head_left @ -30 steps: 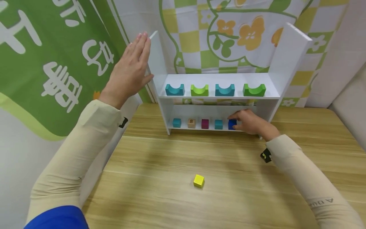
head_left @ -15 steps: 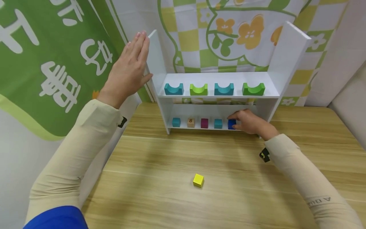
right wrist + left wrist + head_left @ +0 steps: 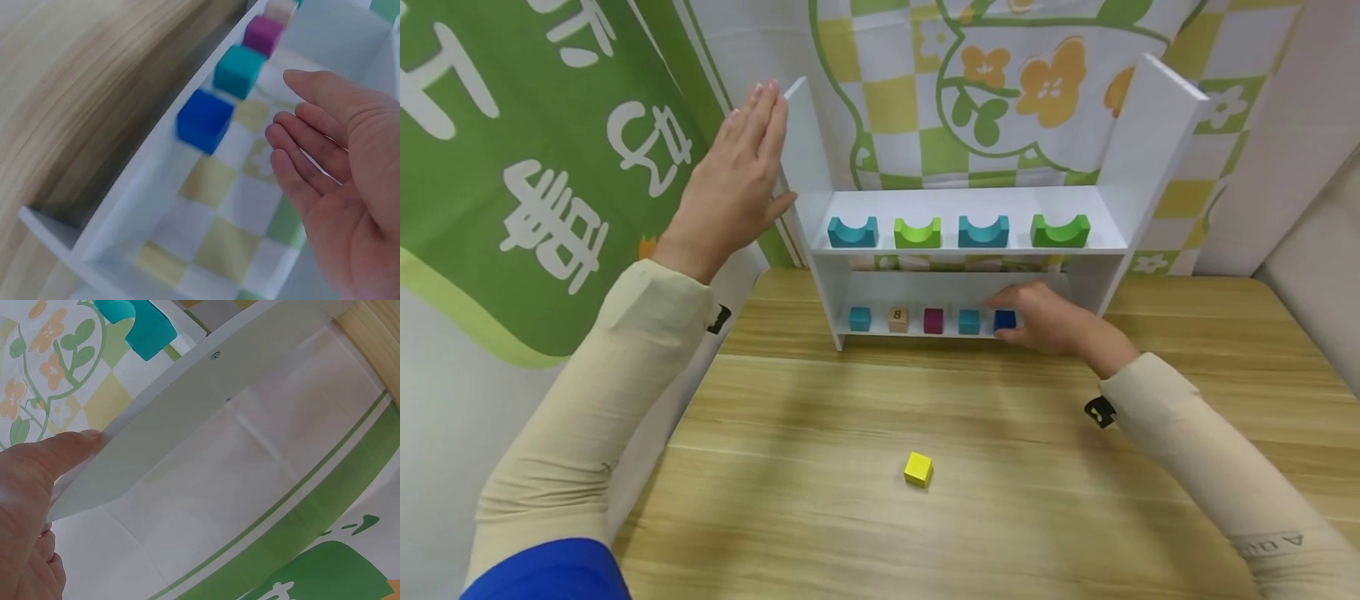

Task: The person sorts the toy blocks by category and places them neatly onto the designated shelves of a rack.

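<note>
My left hand (image 3: pixel 730 179) lies with straight fingers along the left side panel of a white two-tier shelf (image 3: pixel 970 200). In the left wrist view its thumb (image 3: pixel 69 450) touches the panel's edge. On the lower tier, a dark blue cube (image 3: pixel 205 122) sits at the right end of a row. My right hand (image 3: pixel 337 150) is beside it, fingers loosely bent and apart from the cube in the right wrist view. To its left in the row are a teal cube (image 3: pixel 969 322), a magenta cube (image 3: pixel 933 321), a wooden cube marked 8 (image 3: pixel 898 319) and another teal cube (image 3: pixel 860 318).
Several arch-cut blocks, teal (image 3: pixel 853 234) and green (image 3: pixel 1060 233), stand along the upper tier. A yellow cube (image 3: pixel 918 469) lies on the wooden table (image 3: pixel 805 517) in front of the shelf. A patterned cloth (image 3: pixel 887 108) hangs behind.
My right hand has let go of the blue cube, its fingers spreading away from it. The cube stays on the lower tier. My left hand keeps its place at the panel.
</note>
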Motion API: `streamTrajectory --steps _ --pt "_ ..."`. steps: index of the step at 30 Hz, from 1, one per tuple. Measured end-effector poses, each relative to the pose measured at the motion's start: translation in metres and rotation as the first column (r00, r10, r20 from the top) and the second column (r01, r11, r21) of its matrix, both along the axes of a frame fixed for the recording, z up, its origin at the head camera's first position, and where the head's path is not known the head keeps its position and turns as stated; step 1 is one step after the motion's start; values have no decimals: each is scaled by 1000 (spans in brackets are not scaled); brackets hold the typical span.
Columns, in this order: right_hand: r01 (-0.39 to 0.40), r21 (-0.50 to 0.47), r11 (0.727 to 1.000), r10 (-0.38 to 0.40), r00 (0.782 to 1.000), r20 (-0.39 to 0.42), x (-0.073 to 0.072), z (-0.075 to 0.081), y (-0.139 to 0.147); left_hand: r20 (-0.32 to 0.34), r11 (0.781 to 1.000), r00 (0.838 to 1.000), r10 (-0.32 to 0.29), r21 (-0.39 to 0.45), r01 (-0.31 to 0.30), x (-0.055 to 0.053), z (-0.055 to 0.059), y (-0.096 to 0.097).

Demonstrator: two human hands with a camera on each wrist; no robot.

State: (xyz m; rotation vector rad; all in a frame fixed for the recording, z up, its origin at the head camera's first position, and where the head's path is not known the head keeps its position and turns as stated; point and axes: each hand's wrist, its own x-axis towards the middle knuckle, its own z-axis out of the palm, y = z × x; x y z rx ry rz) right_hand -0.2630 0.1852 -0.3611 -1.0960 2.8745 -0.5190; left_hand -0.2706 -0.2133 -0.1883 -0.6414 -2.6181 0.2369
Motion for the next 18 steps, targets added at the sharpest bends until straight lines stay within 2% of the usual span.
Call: streamTrajectory --steps 4,9,18 --pt "-61 -10 998 61 998 2 18 2 -10 5 1000 1000 3 2 -3 0 1 0" --pt "-109 -8 994 110 992 60 43 -1 -25 6 1000 1000 4 -4 -4 0 1 1" --pt "-206 -14 979 205 965 164 81 -24 -56 15 1000 1000 1 6 -1 1 -1 1"
